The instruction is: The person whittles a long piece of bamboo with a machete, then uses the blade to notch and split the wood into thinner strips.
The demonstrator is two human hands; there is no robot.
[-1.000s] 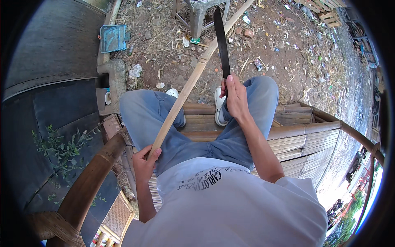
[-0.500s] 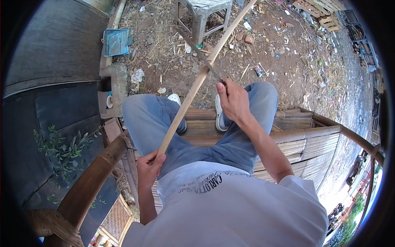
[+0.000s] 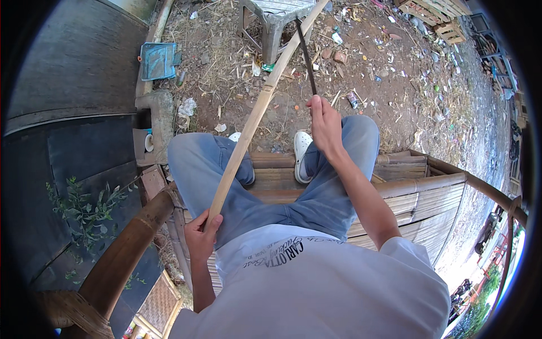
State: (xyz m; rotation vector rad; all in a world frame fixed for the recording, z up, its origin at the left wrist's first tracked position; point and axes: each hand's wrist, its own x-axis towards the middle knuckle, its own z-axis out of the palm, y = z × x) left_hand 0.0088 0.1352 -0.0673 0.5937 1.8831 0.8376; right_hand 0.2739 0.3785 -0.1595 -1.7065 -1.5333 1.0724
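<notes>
A long pale bamboo strip [image 3: 248, 127] slants from my lap up and away to the right. Its near end is gripped in my left hand [image 3: 202, 234], fingers and thumb closed round it beside my left thigh. Over my right knee, my right hand [image 3: 326, 125] is closed on the handle of a knife [image 3: 307, 61] with a long, thin, dark blade. The blade points away from me, its tip close to the strip's right side near the far end; I cannot tell whether they touch. Dark nicks mark the strip about midway.
Ahead stands a worn plastic stool [image 3: 274, 22] on littered dirt ground. A blue plastic dustpan-like piece [image 3: 158, 61] rests against the left wall. I sit on a bamboo bench [image 3: 435, 198] with a thick bamboo armrest [image 3: 127, 248] at left. Wooden crates [image 3: 446, 28] lie far right.
The knife has moved off the strip's middle, its blade swinging from crosswise to pointing away. My right hand has shifted slightly right; the strip's far part has tilted left.
</notes>
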